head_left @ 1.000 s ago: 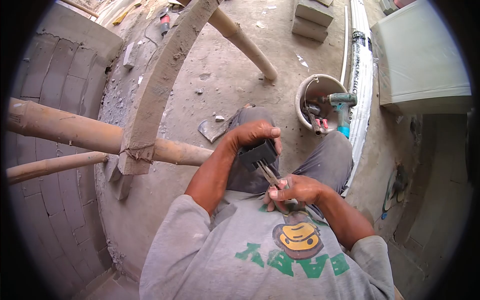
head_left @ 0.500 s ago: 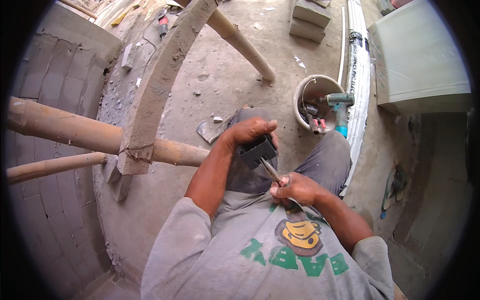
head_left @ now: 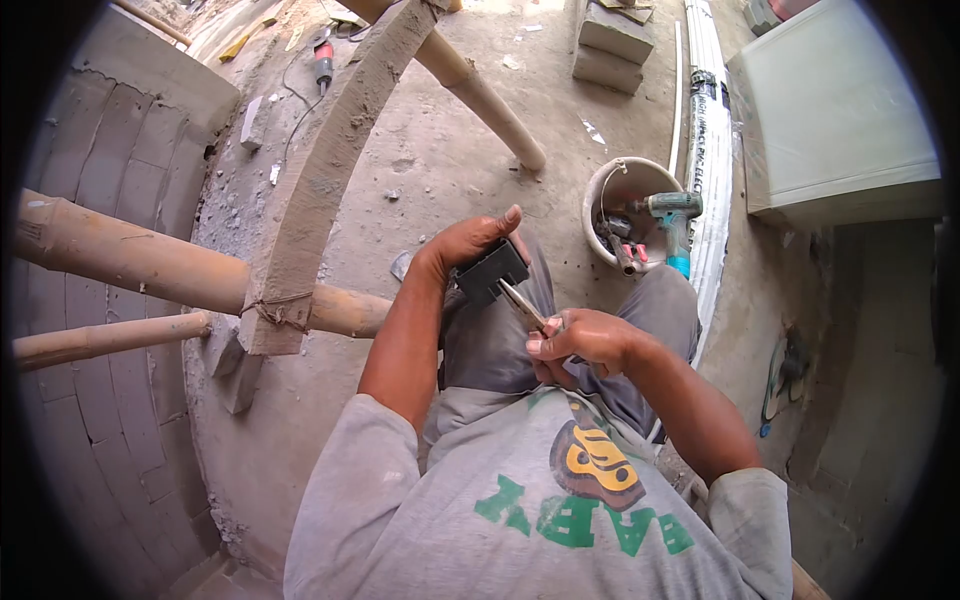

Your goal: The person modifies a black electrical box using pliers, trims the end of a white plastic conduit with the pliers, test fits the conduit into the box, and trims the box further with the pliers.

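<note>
Left hand point(head_left: 468, 243): fingers mostly hidden behind the piece they support, so their exact grasp cannot be told; thumb raised and clear of it. Held: one dark grey to black rectangular box point(head_left: 488, 274), apparently plastic, with a notched edge, tilted above the person's left thigh.

Right hand point(head_left: 592, 342): fingers clenched around the handles of one pair of tapered metal pliers point(head_left: 526, 308). The nose points at the lower right edge of the box; whether it grips that edge cannot be told.

Clothing: one grey short-sleeved T-shirt point(head_left: 400, 500) with green lettering and a yellow-and-brown figure; dusty grey trousers point(head_left: 490, 350).

Floor, ahead and right: one round off-white bucket point(head_left: 640, 180) with a wire handle, containing assorted small tools; one teal-and-grey power driver point(head_left: 677, 218) resting at its rim; beside it, a lengthwise bundle of white pipes point(head_left: 706, 150) with black print; a stack of grey blocks point(head_left: 610, 52) farther off.

Left side: one rough, mortar-crusted grey beam point(head_left: 325, 180), upright, bound with wire; one thick tan bamboo pole point(head_left: 130, 248) meeting it crosswise; beyond, one red-and-black corded power tool point(head_left: 323, 65) on the floor.
</note>
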Tool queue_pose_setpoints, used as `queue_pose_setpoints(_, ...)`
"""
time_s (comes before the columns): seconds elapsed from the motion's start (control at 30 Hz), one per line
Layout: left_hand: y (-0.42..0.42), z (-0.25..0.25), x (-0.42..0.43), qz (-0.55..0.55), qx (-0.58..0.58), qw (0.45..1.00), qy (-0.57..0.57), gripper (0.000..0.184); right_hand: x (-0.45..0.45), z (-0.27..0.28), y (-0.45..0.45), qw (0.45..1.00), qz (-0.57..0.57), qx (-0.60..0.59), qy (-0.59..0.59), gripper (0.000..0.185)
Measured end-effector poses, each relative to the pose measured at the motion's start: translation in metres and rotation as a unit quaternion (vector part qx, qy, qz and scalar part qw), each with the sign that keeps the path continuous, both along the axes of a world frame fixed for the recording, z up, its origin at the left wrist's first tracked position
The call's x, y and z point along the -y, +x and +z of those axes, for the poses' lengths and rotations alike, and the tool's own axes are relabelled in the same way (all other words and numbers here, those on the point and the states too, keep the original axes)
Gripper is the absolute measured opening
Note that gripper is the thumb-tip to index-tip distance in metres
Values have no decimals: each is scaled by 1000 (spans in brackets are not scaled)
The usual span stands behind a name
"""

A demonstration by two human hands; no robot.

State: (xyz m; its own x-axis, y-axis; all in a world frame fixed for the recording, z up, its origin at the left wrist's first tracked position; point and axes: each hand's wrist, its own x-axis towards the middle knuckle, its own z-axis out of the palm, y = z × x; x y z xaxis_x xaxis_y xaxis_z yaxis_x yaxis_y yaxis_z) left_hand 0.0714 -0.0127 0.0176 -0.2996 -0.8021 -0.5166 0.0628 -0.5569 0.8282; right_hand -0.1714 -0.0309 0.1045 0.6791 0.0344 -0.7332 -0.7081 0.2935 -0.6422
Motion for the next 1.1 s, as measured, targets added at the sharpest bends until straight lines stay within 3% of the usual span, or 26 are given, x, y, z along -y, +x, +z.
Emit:
queue_pose_setpoints(0.1, 2, 15, 4, 93, -53, 994, -1, 81, 6, -13, 3, 995, -73, 32, 52, 32)
queue_pose_setpoints(0.13, 10, 9, 7, 71, -96, 993, -18, 83, 7, -19, 5, 992, -101, 41, 67, 32)
queue_pose_setpoints(0.2, 1, 7, 4, 204, -185, 959, -62, 83, 7, -18, 10, 980, -162, 49, 104, 30)
queue_pose_setpoints(0.23, -4, 6, 2, 266, -228, 933, -83, 83, 8, -19, 9, 985, -144, 43, 87, 29)
queue_pose_setpoints(0.27, 4, -10, -4, 238, -283, 924, -100, 76, 8, -21, 7, 989, -127, 38, 69, 29)
queue_pose_setpoints(0.37, 3, -21, -24, 171, -218, 956, -99, 68, 5, -21, 7, 997, -79, -10, 13, 30)
queue_pose_setpoints(0.5, -14, -34, -42, 252, -223, 940, -63, 57, -12, -34, 10, 994, -94, -35, -37, 34)
queue_pose_setpoints(0.6, -17, -34, -43, 312, -56, 944, -91, 49, -16, -26, 12, 993, -97, -40, -62, 34)
queue_pose_setpoints(0.7, -11, -30, -48, 283, 117, 946, -103, 47, -16, -36, 11, 993, -83, -46, -75, 33)
queue_pose_setpoints(0.8, -7, -21, -59, 273, 37, 959, -69, 50, -33, -42, 18, 985, -100, -88, -112, 36)
queue_pose_setpoints(0.97, -36, -8, -68, 298, 196, 899, -255, 59, -39, -25, 29, 984, -91, -99, -120, 33)
queue_pose_setpoints(1.03, -34, -14, -69, 315, 198, 894, -249, 64, -38, -23, 31, 988, -94, -83, -94, 32)
queue_pose_setpoints(1.1, -24, -18, -71, 332, 104, 923, -166, 70, -39, -29, 27, 991, -119, -45, -50, 35)
